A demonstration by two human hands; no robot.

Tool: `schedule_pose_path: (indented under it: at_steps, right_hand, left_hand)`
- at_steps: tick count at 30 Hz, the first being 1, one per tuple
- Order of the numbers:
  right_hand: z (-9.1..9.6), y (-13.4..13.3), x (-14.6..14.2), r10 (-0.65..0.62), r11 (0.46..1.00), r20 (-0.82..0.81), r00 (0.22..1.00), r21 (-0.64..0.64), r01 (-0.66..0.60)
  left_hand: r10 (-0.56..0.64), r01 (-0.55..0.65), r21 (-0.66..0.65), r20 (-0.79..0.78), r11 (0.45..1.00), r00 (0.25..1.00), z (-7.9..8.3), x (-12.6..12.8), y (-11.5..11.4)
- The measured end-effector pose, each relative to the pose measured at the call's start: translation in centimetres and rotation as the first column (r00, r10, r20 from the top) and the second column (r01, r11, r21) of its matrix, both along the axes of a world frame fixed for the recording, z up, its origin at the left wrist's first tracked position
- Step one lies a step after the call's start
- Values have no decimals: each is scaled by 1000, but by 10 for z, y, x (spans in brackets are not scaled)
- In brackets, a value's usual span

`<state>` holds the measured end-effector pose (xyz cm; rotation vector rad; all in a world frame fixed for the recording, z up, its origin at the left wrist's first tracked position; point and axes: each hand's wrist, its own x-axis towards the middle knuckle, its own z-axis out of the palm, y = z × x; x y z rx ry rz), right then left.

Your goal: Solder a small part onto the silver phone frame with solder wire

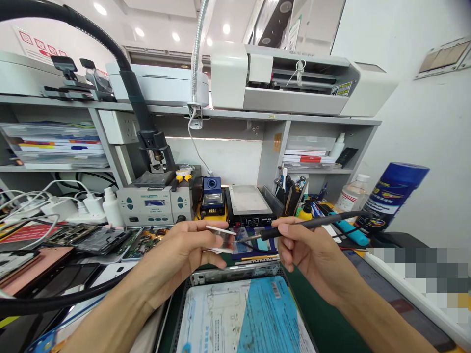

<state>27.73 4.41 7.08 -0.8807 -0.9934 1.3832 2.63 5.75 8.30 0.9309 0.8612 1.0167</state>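
Note:
In my left hand [198, 241], fingers closed round its edges, is a small white-edged piece [228, 240] with a see-through, brownish middle; its exact kind is unclear. My right hand [305, 245] grips a black soldering iron [270, 232] like a pen. The iron's thin metal tip points left and ends at or just beside the piece; I cannot tell whether they touch. Below both hands lies a blue and white printed sheet [239, 314] inside a metal-edged frame [235, 271].
A grey soldering station [147, 206] and a small heating plate [250, 203] stand behind. Opened phones [99, 240] and circuit boards crowd the left. A blue spray can [393, 196], a clear bottle [351, 193] and a tool holder [292, 193] are at right. A black hose [84, 294] crosses lower left.

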Motion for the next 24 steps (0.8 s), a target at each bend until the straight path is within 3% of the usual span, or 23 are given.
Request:
schedule_pose_path:
  at_steps: [24]
  right_hand:
    - [2, -1, -1, -8, 1000, 26, 1000, -13, 8]
  left_hand:
    - [-7, 9, 19, -120, 1000, 993, -1, -1, -1]
